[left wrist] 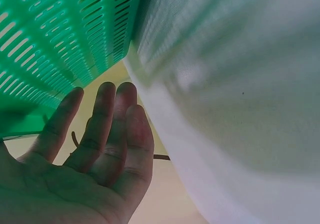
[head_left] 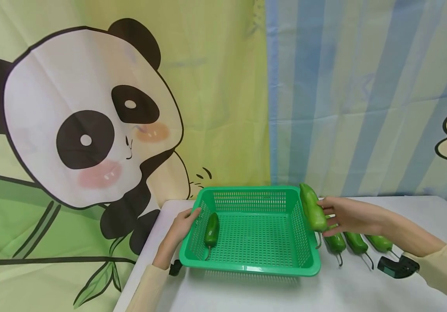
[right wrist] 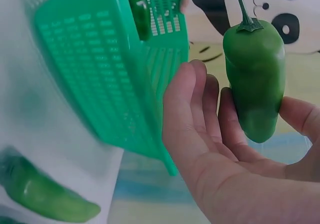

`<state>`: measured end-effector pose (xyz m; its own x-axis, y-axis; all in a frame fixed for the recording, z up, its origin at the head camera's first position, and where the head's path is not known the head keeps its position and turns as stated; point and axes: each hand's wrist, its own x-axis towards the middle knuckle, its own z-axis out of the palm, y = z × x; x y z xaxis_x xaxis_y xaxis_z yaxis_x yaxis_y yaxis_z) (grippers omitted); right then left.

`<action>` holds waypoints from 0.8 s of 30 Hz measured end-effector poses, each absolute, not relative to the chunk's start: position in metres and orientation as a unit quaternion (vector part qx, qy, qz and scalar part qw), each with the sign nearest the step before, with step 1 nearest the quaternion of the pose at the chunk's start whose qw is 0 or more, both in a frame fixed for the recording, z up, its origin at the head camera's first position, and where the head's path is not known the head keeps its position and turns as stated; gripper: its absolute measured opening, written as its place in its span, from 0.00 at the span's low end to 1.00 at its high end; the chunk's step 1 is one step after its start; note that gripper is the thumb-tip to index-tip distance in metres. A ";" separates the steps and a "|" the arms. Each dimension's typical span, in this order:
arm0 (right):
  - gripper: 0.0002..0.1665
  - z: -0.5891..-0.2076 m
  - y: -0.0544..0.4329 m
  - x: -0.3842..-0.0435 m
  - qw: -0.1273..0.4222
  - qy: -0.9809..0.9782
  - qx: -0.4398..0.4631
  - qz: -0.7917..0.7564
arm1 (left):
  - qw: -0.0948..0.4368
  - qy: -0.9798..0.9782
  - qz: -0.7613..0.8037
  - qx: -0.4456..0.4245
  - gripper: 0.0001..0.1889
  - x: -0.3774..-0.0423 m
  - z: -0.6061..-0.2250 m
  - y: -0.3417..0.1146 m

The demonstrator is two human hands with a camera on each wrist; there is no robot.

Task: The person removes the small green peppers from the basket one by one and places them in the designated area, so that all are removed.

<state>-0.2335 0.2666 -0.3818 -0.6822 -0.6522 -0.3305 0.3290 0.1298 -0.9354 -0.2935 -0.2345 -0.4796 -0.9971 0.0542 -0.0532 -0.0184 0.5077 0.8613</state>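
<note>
The right hand (head_left: pixel 348 214) pinched a green pepper (head_left: pixel 313 208) between thumb and fingers, its stem free. The pepper looked light, firm-walled and slick; the flanks seemed the surest hold, the thin stem likelier to snap. Just beside the grip stood the green basket (head_left: pixel 251 269); below it lay more peppers (head_left: pixel 356 243). Farthest off, past another pepper (head_left: pixel 211 229) inside, the left hand (head_left: pixel 180 227) met the rim, fingers extended.
</note>
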 end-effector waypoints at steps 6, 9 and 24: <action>0.19 -0.385 0.289 -0.230 0.382 0.635 -0.138 -0.657 | 0.038 0.867 0.497 0.010 0.28 -0.294 -0.479 -0.234; 0.20 -0.389 0.299 -0.229 0.386 0.625 -0.142 -0.663 | 0.039 0.866 0.498 0.008 0.28 -0.294 -0.479 -0.234; 0.22 -0.418 0.352 -0.226 0.408 0.592 -0.139 -0.681 | 0.038 0.867 0.497 0.004 0.28 -0.294 -0.480 -0.234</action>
